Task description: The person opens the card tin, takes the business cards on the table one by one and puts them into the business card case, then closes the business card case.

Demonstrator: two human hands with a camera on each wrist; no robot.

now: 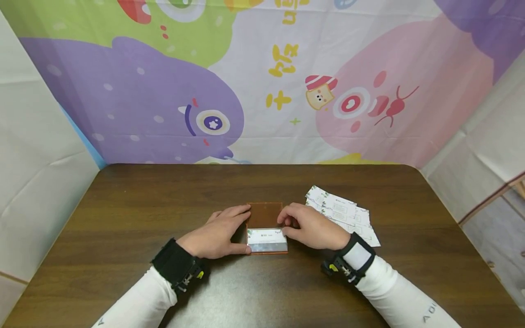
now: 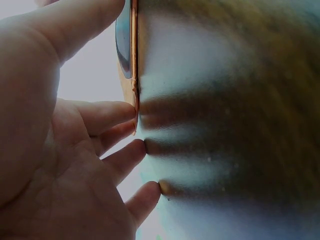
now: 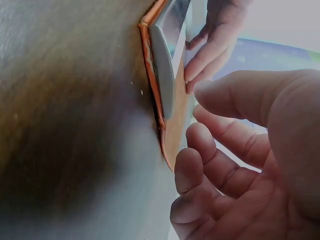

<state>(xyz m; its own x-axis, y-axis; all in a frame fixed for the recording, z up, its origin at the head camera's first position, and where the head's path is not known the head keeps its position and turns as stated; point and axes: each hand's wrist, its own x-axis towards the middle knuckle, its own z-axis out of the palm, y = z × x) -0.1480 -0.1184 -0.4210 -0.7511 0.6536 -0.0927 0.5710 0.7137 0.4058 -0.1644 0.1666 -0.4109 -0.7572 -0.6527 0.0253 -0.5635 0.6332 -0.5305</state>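
Observation:
An orange-brown card holder (image 1: 265, 215) lies unfolded on the table in the head view. A white printed card (image 1: 266, 236) sits in its near half, with a grey, shiny strip (image 1: 268, 247) across the lower part. My left hand (image 1: 221, 232) rests at the holder's left edge, thumb low and fingers spread higher up. At the right edge is my right hand (image 1: 313, 226), fingers loosely bent and thumb tip by the card's corner. From the right wrist, nothing shows between that thumb and the fingers (image 3: 189, 170); the holder's edge (image 3: 152, 75) stands beside them.
Several white printed cards (image 1: 342, 212) lie overlapping, fanned out on the brown table (image 1: 164, 191) beyond my right hand. A cartoon-printed cloth (image 1: 270, 136) hangs behind the table's far edge. Pale cloth walls (image 1: 37, 159) stand on both sides.

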